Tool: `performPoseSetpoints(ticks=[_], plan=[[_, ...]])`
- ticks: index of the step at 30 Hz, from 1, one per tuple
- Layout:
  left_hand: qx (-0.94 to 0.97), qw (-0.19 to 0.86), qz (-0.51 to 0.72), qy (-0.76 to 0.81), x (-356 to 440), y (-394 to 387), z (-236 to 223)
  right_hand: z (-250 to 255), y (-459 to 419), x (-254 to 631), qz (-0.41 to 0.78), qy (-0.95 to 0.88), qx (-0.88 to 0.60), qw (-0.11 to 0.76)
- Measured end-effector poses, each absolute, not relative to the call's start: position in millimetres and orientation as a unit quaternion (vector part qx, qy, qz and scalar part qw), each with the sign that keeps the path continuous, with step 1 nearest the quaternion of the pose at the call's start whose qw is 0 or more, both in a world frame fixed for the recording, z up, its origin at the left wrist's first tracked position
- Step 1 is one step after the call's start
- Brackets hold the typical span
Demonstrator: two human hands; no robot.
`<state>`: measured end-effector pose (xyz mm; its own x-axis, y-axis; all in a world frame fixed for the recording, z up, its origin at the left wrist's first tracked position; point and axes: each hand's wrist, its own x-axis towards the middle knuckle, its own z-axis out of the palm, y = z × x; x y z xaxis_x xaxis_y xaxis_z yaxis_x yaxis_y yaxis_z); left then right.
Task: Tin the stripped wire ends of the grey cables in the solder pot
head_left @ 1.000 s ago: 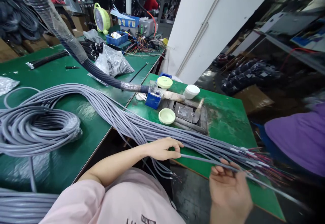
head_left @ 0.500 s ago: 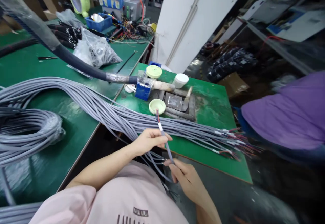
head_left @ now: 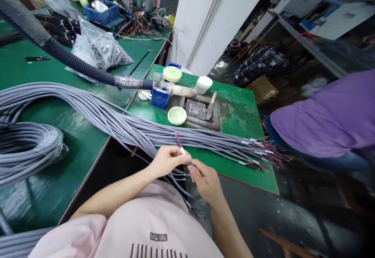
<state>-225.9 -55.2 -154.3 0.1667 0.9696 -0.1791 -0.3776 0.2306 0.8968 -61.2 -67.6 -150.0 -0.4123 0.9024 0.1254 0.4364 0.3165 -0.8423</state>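
Note:
Pinched near its end, a grey cable (head_left: 182, 150) is held by my left hand (head_left: 167, 162), just below a white sleeve and a tuft of thin coloured wires pointing up and away. Close beside it, my right hand (head_left: 206, 181) is closed on the same cable a little lower down. A thick bundle of grey cables (head_left: 123, 123) runs across the bench just beyond both hands. Its stripped ends (head_left: 271, 150), with red and dark wires and white sleeves, lie at the right. More cable ends hang below my hands, partly hidden by them.
On the green bench (head_left: 238, 105) stand a solder-pot-like recess (head_left: 195, 110) with a scraper (head_left: 211, 105), a pale green dish (head_left: 177, 116), a white tub (head_left: 203, 84) and a blue box (head_left: 159, 97). A ribbed hose (head_left: 79, 64) crosses above. A person in purple (head_left: 325, 113) is at right.
My right hand came in from the right to the left hand. The cable's wire end swung from the right to point up and away, then lowered slightly. The view shifted.

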Motion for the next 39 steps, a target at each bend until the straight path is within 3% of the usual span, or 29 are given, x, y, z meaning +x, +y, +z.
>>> performPoseSetpoints(ticks=[12, 21, 31, 39], plan=[[0.268, 0.627, 0.6, 0.418, -240.2, -40.8, -153.1, -155.2, -65.2, -59.3, 0.427, -0.711, -0.456, 0.322], [0.361, 0.487, 0.662, 0.441, -238.5, -48.9, -158.8, -149.2, -65.5, -70.1, 0.3, -0.772, -0.453, 0.33], [0.303, 0.539, 0.643, 0.452, -246.4, -42.2, -151.1, -150.9, -63.9, -74.0, 0.168, -0.842, -0.42, 0.292], [0.349, 0.534, 0.605, 0.477, -256.8, -36.3, -156.6, -146.6, -61.5, -76.9, 0.146, -0.855, -0.433, 0.243]])
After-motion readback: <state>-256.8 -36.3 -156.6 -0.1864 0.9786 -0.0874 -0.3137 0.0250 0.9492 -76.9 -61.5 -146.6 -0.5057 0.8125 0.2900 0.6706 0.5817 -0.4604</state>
